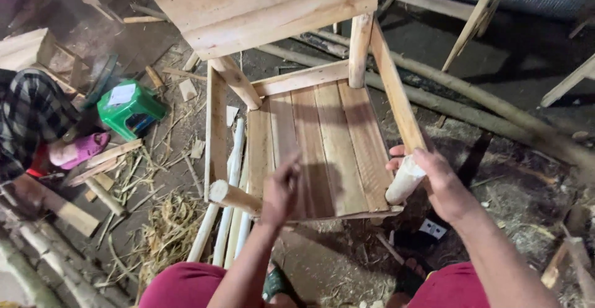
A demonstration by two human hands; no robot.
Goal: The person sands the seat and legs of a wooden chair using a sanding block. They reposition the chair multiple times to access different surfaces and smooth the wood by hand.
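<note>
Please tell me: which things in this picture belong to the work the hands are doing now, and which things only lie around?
In the work:
- wooden chair
- right hand, gripping its front leg
- left hand, over the seat

Lying around:
- green plastic stool
- pale peeled sticks
- wood scraps
- straw

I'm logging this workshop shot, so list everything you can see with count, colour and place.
wooden chair: one, pale unfinished wood, centre, tipped with its seat slats facing the camera
peeled poles: several, whitish, on the ground under the chair's left side
plastic stool: one, green, left of the chair
long logs: a few, grey-brown, lying across the ground at the right
wood offcuts and straw: many, tan, scattered lower left
another person: one, checked clothing, pink sandal, far left
left hand: one, raised over the front edge of the seat, blurred
right hand: one, gripping the chair's round right front post
</note>
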